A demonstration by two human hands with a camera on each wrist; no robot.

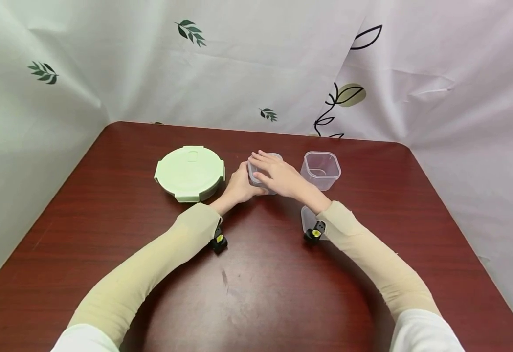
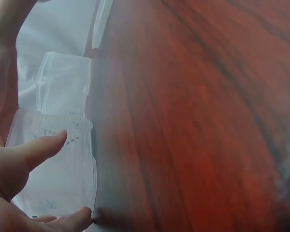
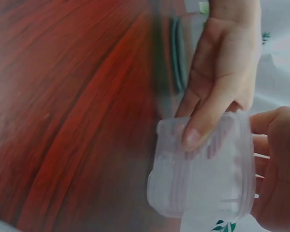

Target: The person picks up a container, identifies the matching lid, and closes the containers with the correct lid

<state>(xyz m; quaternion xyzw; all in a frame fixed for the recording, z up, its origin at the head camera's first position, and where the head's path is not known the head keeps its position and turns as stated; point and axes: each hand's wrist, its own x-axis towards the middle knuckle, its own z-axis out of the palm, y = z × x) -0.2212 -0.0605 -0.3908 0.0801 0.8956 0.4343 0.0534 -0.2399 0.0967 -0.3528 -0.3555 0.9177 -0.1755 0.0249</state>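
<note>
A small clear plastic container (image 1: 274, 188) stands near the back middle of the table. My left hand (image 1: 240, 185) grips its side; in the left wrist view the left thumb (image 2: 48, 144) lies along the container wall (image 2: 63, 179). Across the container's top my right hand (image 1: 278, 175) rests with its fingers extended. The right wrist view shows this right hand (image 3: 280, 169) flat against the top of the container (image 3: 208, 169), with the left hand (image 3: 227, 67) holding the wall beside it.
A second clear container (image 1: 321, 168), uncovered, stands to the right. A clear flat lid (image 1: 309, 220) lies nearer, partly hidden by the right wrist. Left of the hands sits a round bowl with a pale green clip lid (image 1: 190, 171). A patterned white curtain (image 1: 238, 73) hangs behind the table (image 1: 256, 293).
</note>
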